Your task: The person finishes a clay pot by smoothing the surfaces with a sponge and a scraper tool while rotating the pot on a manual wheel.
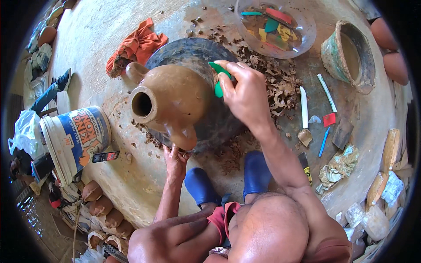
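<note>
Clay jug (177,90) on wheel (221,122); my right hand (247,94), fingers (232,69) clamped on green scraper (218,68), seemingly for control; left hand (175,164) by handle (184,138), grip I cannot tell from here

right hand (245,90): pinches a green scraper (218,91) beside the pot (175,90), toward the wheel's (223,125) right edge
left hand (174,163): at the wheel's near edge, fingers just beside the pot's near handle (184,139)
pot: brown, on the wheel, mouth facing the wheel's left edge
cloth (139,44): orange, on the floor (94,50) by the wheel's far-left edge
</note>
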The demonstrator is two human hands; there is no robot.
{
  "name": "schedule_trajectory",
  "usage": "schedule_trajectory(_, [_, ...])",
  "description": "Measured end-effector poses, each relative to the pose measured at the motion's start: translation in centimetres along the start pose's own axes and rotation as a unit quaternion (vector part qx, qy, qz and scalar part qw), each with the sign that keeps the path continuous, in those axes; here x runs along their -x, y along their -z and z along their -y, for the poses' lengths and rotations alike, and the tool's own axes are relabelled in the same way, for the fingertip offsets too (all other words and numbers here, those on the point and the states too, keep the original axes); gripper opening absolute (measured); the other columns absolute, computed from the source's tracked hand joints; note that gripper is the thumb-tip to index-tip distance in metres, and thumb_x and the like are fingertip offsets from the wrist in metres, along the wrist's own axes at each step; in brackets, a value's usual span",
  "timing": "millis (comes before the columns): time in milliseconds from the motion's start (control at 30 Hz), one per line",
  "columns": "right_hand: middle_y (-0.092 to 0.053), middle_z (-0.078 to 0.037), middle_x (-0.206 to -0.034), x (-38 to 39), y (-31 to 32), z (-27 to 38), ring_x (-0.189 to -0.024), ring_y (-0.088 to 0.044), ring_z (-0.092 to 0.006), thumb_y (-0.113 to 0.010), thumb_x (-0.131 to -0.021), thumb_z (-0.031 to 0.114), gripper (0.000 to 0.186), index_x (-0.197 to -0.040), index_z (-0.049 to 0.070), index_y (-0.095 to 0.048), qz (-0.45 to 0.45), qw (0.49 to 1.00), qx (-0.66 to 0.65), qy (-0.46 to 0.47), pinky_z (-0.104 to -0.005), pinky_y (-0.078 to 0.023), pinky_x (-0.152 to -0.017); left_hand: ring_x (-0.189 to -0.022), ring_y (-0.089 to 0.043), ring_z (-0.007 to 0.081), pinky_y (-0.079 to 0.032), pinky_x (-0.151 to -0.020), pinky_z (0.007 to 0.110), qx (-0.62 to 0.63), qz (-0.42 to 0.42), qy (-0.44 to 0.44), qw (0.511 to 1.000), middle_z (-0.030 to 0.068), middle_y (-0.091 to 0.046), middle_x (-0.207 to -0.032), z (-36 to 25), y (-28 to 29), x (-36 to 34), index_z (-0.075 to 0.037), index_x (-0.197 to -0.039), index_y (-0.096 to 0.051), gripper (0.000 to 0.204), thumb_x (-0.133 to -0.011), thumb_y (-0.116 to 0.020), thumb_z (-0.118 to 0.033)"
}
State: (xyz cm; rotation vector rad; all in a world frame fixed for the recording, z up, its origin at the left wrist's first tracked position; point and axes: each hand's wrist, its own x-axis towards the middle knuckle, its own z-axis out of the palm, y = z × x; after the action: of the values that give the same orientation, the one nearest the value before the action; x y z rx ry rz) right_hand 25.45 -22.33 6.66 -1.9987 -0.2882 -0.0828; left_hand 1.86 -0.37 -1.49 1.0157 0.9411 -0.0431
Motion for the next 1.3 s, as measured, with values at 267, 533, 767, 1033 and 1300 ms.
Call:
schedule_trajectory(267, [-0.069, -0.022, -0.093, -0.6, 0.1, 6.8, -0.086, -0.072, -0.0406, -0.067, -0.089, 0.005, 0.022, -0.109, 0.002, -0.077, 0.065, 0.996, 0.026, 0.058, -0.0486, -0.06, -0.078, -0.108, -0.071, 0.0214, -0.061, -0.073, 0.037, -0.026, -0.031, 0.003, 0.999, 0.0079, -0.063, -0.137, -0.9, -1.7, 0.9, -0.022, -0.156, -0.033, 0.064, -0.105, -0.069, -0.036])
schedule_trajectory(533, [-0.073, -0.018, -0.101, -3.3, 0.9, 4.7, -0.087, -0.072, -0.0375, -0.069, -0.086, 0.0, 0.028, -0.112, 0.003, -0.077, -0.001, 0.978, 0.006, 0.208, -0.0442, -0.061, -0.08, -0.107, -0.071, 0.0215, -0.063, -0.073, 0.036, -0.031, -0.033, -0.011, 0.999, 0.0071, -0.063, -0.134, -1.2, -2.3, 1.0, -0.021, -0.155, -0.035, 0.062, -0.105, -0.069, -0.036])
schedule_trajectory(767, [-0.071, -0.011, -0.113, 1.5, -1.2, 1.4, -0.104, -0.07, -0.032, -0.072, -0.077, -0.001, 0.039, -0.114, 0.01, -0.079, 0.007, 0.933, -0.007, 0.36, -0.0432, -0.062, -0.087, -0.114, -0.07, 0.0219, -0.063, -0.077, 0.039, -0.047, -0.028, 0.005, 0.998, 0.0068, -0.062, -0.14, -1.1, -1.5, 0.9, -0.024, -0.153, -0.035, 0.06, -0.105, -0.067, -0.038])
schedule_trajectory(1033, [-0.071, -0.012, -0.125, 3.5, 1.2, -0.7, -0.108, -0.072, -0.0333, -0.077, -0.073, -0.001, 0.048, -0.118, 0.014, -0.081, 0.0, 0.919, 0.049, 0.391, -0.0453, -0.065, -0.091, -0.112, -0.072, 0.0216, -0.063, -0.078, 0.04, -0.063, -0.023, 0.001, 0.998, 0.0055, -0.064, -0.138, -0.8, -1.8, 0.8, -0.024, -0.154, -0.035, 0.059, -0.106, -0.066, -0.039])
schedule_trajectory(1300, [-0.07, -0.006, -0.121, 2.0, -0.5, -0.3, -0.113, -0.068, -0.0307, -0.077, -0.077, 0.014, 0.037, -0.114, 0.017, -0.082, 0.008, 0.889, 0.045, 0.455, -0.0428, -0.065, -0.092, -0.112, -0.072, 0.0219, -0.063, -0.079, 0.04, -0.057, -0.027, 0.0, 0.998, 0.0051, -0.062, -0.142, -0.5, -1.9, 0.8, -0.025, -0.155, -0.034, 0.06, -0.106, -0.066, -0.038])
